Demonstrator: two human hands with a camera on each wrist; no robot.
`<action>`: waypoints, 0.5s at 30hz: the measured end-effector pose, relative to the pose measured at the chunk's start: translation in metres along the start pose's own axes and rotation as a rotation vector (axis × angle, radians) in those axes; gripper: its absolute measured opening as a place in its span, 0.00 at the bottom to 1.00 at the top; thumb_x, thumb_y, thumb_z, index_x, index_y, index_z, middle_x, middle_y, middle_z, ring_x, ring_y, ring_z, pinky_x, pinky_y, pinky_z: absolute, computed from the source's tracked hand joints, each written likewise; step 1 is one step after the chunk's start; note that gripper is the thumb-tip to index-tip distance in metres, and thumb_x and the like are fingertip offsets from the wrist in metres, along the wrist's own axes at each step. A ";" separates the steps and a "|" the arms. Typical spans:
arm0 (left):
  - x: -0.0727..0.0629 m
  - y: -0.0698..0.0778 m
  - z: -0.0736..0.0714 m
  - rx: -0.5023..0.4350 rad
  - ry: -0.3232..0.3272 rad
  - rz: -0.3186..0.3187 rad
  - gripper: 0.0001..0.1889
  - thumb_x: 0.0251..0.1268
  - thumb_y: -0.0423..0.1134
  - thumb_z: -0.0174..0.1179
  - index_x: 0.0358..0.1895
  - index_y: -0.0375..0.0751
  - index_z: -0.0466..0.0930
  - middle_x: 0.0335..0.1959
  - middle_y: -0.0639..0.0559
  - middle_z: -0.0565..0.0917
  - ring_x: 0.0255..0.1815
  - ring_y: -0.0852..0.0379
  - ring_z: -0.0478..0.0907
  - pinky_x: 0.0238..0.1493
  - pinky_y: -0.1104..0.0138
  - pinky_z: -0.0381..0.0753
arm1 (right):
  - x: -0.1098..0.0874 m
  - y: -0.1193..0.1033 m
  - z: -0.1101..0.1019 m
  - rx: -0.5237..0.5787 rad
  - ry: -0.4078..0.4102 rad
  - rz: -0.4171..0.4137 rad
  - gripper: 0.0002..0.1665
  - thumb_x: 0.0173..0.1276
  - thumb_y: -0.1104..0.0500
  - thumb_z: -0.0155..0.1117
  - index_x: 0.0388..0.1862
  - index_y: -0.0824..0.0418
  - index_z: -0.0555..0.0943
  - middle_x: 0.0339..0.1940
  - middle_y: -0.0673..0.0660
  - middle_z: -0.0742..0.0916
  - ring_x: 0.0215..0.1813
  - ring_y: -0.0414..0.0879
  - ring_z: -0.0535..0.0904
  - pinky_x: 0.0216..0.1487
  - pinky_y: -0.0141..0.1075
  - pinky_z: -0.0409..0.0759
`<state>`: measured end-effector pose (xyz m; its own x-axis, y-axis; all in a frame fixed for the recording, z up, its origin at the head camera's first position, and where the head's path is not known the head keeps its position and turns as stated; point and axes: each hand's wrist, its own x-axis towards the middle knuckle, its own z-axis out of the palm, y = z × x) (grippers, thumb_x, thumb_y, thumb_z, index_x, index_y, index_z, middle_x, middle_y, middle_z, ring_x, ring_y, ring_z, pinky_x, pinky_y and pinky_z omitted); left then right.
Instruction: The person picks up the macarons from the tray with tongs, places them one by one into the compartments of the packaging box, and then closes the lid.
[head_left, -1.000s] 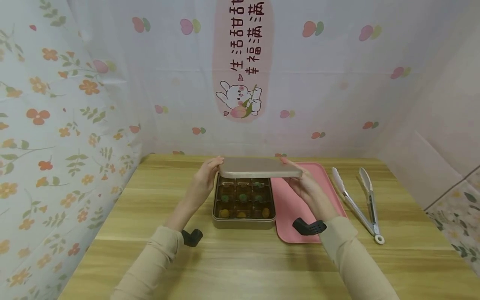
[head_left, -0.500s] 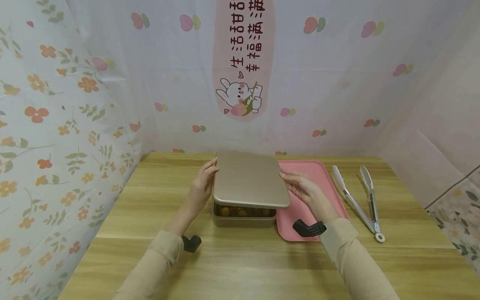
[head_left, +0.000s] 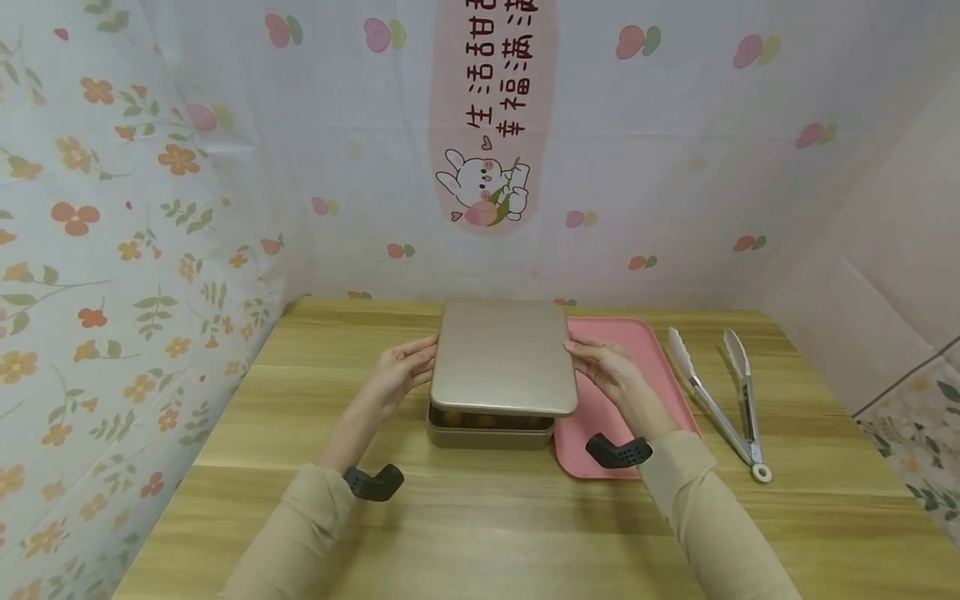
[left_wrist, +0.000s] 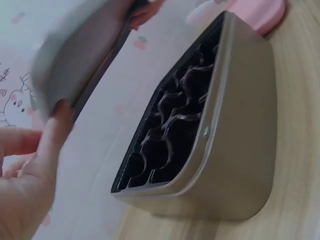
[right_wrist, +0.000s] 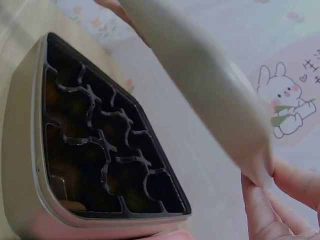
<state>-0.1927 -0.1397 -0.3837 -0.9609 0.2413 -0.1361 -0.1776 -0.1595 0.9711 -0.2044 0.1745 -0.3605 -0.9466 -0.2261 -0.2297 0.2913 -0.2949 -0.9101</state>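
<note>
A gold-coloured metal lid [head_left: 504,358] is held above a matching square tin [head_left: 491,437], apart from its rim. My left hand [head_left: 393,375] holds the lid's left edge, thumb and fingers at its side. My right hand [head_left: 611,367] pinches the right edge. Both wrist views show a gap between the lid and the tin. Inside the tin is a dark plastic divider [right_wrist: 102,135] with several wavy compartments. Small orange-brown pieces show faintly under the lid's front edge in the head view; the lid hides the rest there.
A pink tray [head_left: 637,333] lies right of the tin, partly behind the right hand. Farther right, spread metal tongs [head_left: 752,433] rest on the wooden table [head_left: 480,533]. Patterned cloth [head_left: 337,150] hangs behind and at the sides.
The lid has come down and towards me over the tin, covering most of the compartments, and has straightened. My left hand has shifted from near its far corner to mid-edge.
</note>
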 end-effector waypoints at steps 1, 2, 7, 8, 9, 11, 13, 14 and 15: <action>0.000 0.001 -0.001 -0.001 -0.003 -0.015 0.24 0.69 0.32 0.46 0.65 0.27 0.57 0.64 0.34 0.66 0.53 0.57 0.78 0.52 0.71 0.78 | 0.000 0.000 0.000 -0.034 0.007 0.002 0.30 0.67 0.69 0.50 0.66 0.75 0.56 0.33 0.44 0.85 0.37 0.33 0.82 0.42 0.24 0.81; 0.000 0.003 -0.001 0.005 -0.004 -0.028 0.24 0.69 0.32 0.46 0.65 0.27 0.58 0.64 0.34 0.66 0.51 0.58 0.79 0.51 0.71 0.79 | 0.000 0.000 -0.001 -0.066 0.010 0.004 0.32 0.67 0.68 0.51 0.67 0.75 0.54 0.34 0.43 0.85 0.38 0.32 0.82 0.43 0.24 0.80; 0.004 0.009 0.002 0.089 0.033 -0.053 0.26 0.66 0.32 0.51 0.65 0.28 0.59 0.62 0.32 0.68 0.39 0.68 0.79 0.50 0.71 0.80 | 0.005 0.001 0.002 -0.238 0.061 0.009 0.28 0.67 0.62 0.54 0.66 0.67 0.64 0.50 0.48 0.83 0.43 0.29 0.80 0.51 0.26 0.78; 0.005 0.010 0.002 0.109 0.045 -0.054 0.25 0.66 0.32 0.51 0.65 0.28 0.59 0.62 0.32 0.68 0.40 0.67 0.80 0.50 0.70 0.80 | 0.007 0.003 0.004 -0.259 0.083 0.004 0.28 0.67 0.62 0.55 0.65 0.66 0.65 0.54 0.52 0.81 0.43 0.29 0.80 0.51 0.26 0.78; 0.005 0.010 0.003 0.132 0.054 -0.054 0.25 0.66 0.32 0.51 0.65 0.28 0.59 0.62 0.31 0.68 0.42 0.64 0.80 0.52 0.68 0.79 | 0.009 0.004 0.006 -0.287 0.112 -0.002 0.27 0.67 0.62 0.55 0.64 0.66 0.66 0.58 0.55 0.79 0.42 0.29 0.80 0.51 0.26 0.79; 0.005 0.009 0.005 0.178 0.075 -0.059 0.24 0.66 0.31 0.50 0.65 0.28 0.60 0.62 0.31 0.68 0.49 0.55 0.80 0.55 0.64 0.77 | 0.014 0.007 0.012 -0.327 0.179 -0.007 0.27 0.67 0.62 0.56 0.63 0.68 0.67 0.62 0.63 0.75 0.40 0.31 0.81 0.51 0.28 0.79; 0.004 0.008 0.007 0.245 0.104 -0.065 0.24 0.67 0.31 0.49 0.64 0.28 0.60 0.62 0.31 0.68 0.56 0.48 0.76 0.57 0.59 0.76 | 0.017 0.012 0.018 -0.374 0.237 0.000 0.27 0.67 0.63 0.55 0.63 0.69 0.66 0.63 0.67 0.73 0.44 0.37 0.82 0.51 0.30 0.80; 0.003 0.006 0.009 0.282 0.118 -0.064 0.23 0.67 0.31 0.49 0.64 0.27 0.60 0.62 0.31 0.68 0.59 0.45 0.73 0.58 0.58 0.75 | 0.018 0.014 0.020 -0.399 0.258 0.004 0.26 0.67 0.63 0.55 0.63 0.70 0.66 0.62 0.68 0.73 0.46 0.42 0.82 0.52 0.32 0.79; 0.002 0.005 0.011 0.312 0.135 -0.061 0.23 0.67 0.30 0.48 0.64 0.27 0.60 0.62 0.31 0.68 0.60 0.43 0.71 0.58 0.57 0.74 | 0.019 0.016 0.022 -0.431 0.272 0.007 0.26 0.67 0.63 0.54 0.63 0.70 0.67 0.62 0.68 0.74 0.50 0.45 0.81 0.54 0.34 0.79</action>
<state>-0.1933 -0.1292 -0.3767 -0.9736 0.1096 -0.2004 -0.1822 0.1564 0.9707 -0.2150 0.1447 -0.3719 -0.9631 0.0398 -0.2661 0.2690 0.1287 -0.9545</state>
